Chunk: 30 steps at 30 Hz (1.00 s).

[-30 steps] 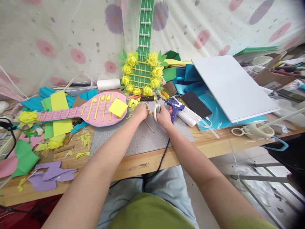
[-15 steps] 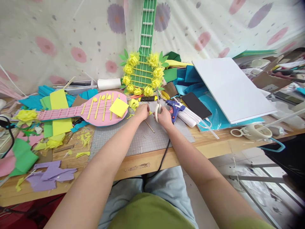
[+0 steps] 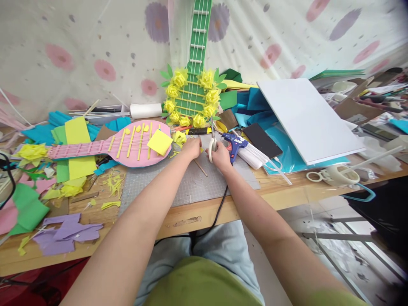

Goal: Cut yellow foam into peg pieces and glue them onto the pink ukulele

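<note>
My right hand (image 3: 221, 156) is closed around the handles of a pair of white-handled scissors (image 3: 211, 149), whose metal blades point away from me. To its left, my left hand (image 3: 192, 148) is closed, its fingertips pinched at a small piece of yellow paper (image 3: 201, 150); most of that piece is hidden. Both hands hover over a grey cutting mat (image 3: 178, 187). A thin brown stick (image 3: 200, 167) lies on the mat just below them. Behind the hands stands a green paper guitar (image 3: 190, 100) ringed with yellow paper flowers.
Left lies a pink paper lute (image 3: 140, 155) with a yellow note pad (image 3: 160, 143) on it. A blue glue gun (image 3: 234, 143), black phone (image 3: 263, 141) and large white board (image 3: 309, 119) are on the right. Purple scraps (image 3: 68, 233) lie near the front left edge.
The view has shifted slightly. Both hands stay almost in place, the scissors still in the right one and the left still pinched.
</note>
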Each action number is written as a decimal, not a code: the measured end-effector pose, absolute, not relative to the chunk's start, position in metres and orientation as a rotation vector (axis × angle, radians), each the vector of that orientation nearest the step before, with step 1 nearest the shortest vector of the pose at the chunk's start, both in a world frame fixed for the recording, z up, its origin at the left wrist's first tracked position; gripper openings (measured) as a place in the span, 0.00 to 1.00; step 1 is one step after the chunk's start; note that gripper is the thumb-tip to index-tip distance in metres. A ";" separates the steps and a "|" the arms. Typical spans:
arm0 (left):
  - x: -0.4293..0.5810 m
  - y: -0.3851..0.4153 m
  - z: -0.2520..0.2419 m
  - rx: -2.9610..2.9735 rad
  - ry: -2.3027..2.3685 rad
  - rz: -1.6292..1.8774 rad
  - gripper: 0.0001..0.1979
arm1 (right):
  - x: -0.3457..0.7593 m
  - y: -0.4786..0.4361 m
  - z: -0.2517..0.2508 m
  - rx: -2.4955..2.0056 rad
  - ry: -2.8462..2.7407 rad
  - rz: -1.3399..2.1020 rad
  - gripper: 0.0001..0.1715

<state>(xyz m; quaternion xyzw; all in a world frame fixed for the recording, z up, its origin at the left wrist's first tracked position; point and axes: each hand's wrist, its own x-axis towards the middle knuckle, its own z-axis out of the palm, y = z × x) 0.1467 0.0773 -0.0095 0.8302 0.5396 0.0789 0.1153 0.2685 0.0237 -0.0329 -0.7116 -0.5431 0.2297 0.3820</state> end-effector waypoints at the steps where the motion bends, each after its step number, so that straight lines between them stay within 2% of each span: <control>1: 0.147 0.077 -0.009 2.418 1.588 0.225 0.15 | 0.268 0.024 -0.033 -1.810 -1.388 0.586 0.13; 8: 0.151 0.077 -0.001 2.383 1.563 0.199 0.10 | 0.269 0.024 -0.034 -1.796 -1.388 0.590 0.13; 17: 0.147 0.063 0.002 2.442 1.573 0.200 0.15 | 0.269 0.024 -0.035 -1.774 -1.386 0.593 0.12; 20: 0.147 0.064 -0.001 2.437 1.564 0.203 0.13 | 0.270 0.025 -0.037 -1.769 -1.358 0.609 0.12; 24: 0.148 0.061 -0.011 2.300 1.529 0.539 0.08 | 0.268 0.026 -0.037 -1.714 -1.255 0.684 0.14; 30: 0.153 0.032 -0.029 1.361 1.403 1.181 0.08 | 0.257 0.023 -0.031 -1.253 -1.035 0.983 0.20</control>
